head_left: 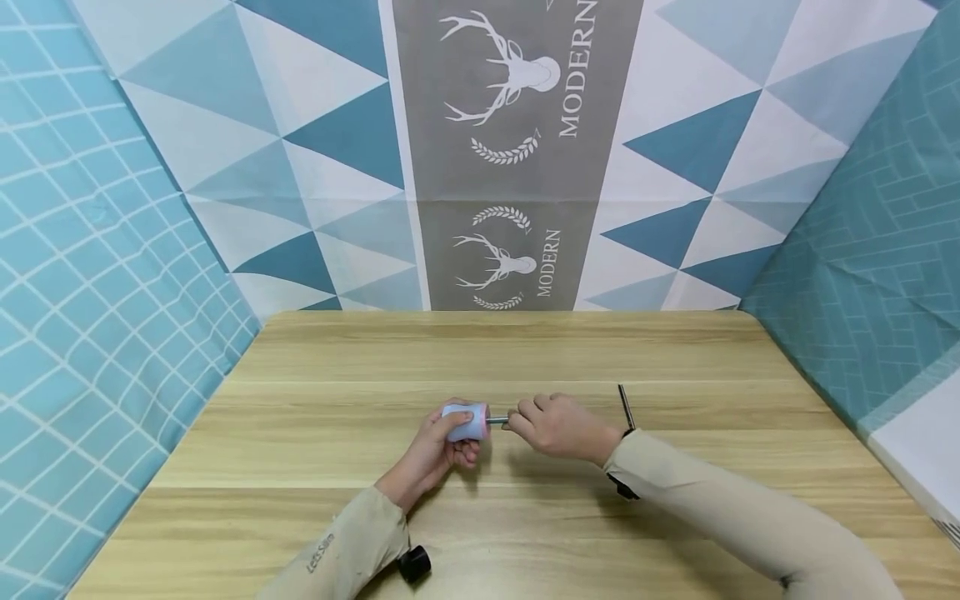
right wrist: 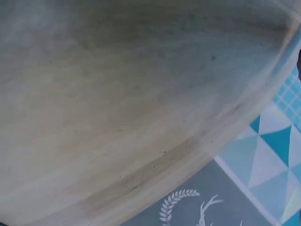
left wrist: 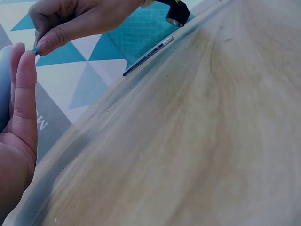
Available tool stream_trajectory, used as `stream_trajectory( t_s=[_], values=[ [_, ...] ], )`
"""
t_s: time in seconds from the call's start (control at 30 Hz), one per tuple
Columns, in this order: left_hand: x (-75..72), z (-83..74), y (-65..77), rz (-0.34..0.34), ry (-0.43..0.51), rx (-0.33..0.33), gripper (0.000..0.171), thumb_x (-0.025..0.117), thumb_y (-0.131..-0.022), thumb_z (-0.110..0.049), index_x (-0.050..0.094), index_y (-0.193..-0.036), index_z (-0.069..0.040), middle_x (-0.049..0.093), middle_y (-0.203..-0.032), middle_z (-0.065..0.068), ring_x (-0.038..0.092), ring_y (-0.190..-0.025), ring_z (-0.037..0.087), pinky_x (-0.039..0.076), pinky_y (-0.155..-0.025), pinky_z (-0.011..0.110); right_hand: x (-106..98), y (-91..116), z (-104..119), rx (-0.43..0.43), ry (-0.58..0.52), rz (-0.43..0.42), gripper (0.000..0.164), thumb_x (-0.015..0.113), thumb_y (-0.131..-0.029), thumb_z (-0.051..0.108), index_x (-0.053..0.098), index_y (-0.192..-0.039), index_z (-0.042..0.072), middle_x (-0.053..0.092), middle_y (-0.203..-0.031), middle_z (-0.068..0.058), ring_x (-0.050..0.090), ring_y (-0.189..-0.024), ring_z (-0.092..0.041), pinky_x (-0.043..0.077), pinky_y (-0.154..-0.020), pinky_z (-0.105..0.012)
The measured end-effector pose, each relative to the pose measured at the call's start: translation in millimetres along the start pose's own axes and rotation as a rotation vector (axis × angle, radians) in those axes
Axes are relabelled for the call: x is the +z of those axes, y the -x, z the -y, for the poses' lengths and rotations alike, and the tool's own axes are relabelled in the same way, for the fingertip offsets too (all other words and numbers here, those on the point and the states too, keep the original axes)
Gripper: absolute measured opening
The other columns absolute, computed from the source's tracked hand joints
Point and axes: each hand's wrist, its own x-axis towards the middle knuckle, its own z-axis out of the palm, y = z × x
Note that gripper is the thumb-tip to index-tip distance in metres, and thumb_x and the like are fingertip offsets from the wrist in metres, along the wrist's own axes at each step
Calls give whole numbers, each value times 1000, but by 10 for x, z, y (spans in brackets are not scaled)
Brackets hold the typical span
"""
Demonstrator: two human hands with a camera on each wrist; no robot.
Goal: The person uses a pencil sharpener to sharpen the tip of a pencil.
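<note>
My left hand grips a small light blue cylinder with a pink rim, its thumb on top and fingers curled beneath. The cylinder lies sideways with its pink end toward my right hand. A slim grey-blue, pencil-like rod runs from that end to my right fingertips, which pinch it. How far the rod goes into the cylinder is hidden. In the left wrist view, the left fingers cover most of the cylinder, and the right hand pinches the rod beyond. The right wrist view shows neither held thing.
A thin dark stick, like a pencil, lies on the wooden table just behind the right wrist. Patterned cloth stands along the table's far edge and both sides. At the right edge is a white surface.
</note>
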Motion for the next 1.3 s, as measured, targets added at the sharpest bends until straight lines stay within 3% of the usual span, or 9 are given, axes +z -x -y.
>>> stream_trajectory(
  t_s=[0.17,0.4,0.57,0.67,0.8,0.9,1.03,1.13,1.3],
  values=[
    [8,9,17,-15,-2,-33,16,51,-97,-14,54,-111,-8,66,-64,3,63,-50,7,57,-49,22,-19,-11,116,150,-249,91,35,29,-110,23,46,-83,8,44,-60,6,31,-44,-1,22,-37,-12],
    [7,17,32,2,0,-42,17,50,-98,-13,53,-112,-7,66,-64,3,63,-50,8,57,-49,22,-201,-184,77,663,-1016,389,24,59,-100,16,47,-79,12,39,-59,11,32,-48,2,29,-41,-14],
    [7,18,45,16,0,-20,17,49,-97,-13,53,-112,-7,67,-64,4,63,-50,8,57,-49,22,-210,-263,-79,975,-1534,551,27,58,-99,13,47,-75,9,34,-54,6,26,-44,-5,22,-39,-20],
    [12,7,53,28,-14,-5,18,50,-96,-12,55,-113,-6,67,-65,4,64,-51,9,57,-50,22,-168,-251,-163,1184,-1859,714,26,54,-101,16,47,-77,8,26,-52,5,17,-41,-7,15,-37,-21],
    [15,-20,56,26,-31,1,18,51,-95,-11,56,-112,-8,67,-65,4,64,-51,9,57,-49,22,-91,-248,-247,1291,-2097,898,25,46,-103,21,48,-81,9,20,-55,6,12,-41,-5,9,-37,-20],
    [9,-33,62,16,-29,-1,17,50,-95,-11,56,-111,-9,67,-65,4,63,-51,9,57,-49,22,-91,-253,-249,1255,-2079,883,25,47,-103,22,49,-84,7,22,-55,5,14,-42,-6,11,-39,-21],
    [-4,-30,57,10,-30,-2,17,51,-95,-13,57,-111,-9,67,-64,3,62,-50,8,56,-49,22,-198,-243,-221,1115,-1798,711,22,56,-101,23,56,-94,1,40,-57,1,25,-45,-10,22,-42,-23],
    [-8,-18,36,7,-30,-2,18,51,-96,-13,57,-112,-8,66,-65,2,62,-51,7,56,-49,22,-303,-214,-207,897,-1462,597,20,62,-98,20,60,-106,2,58,-70,0,45,-54,-10,39,-49,-24],
    [0,-8,7,-11,-12,-7,18,51,-95,-12,56,-112,-7,66,-66,3,61,-50,7,56,-49,22,-408,-150,-144,433,-896,436,25,70,-91,6,57,-111,2,67,-90,-4,64,-72,-12,55,-65,-23]
  ],
)
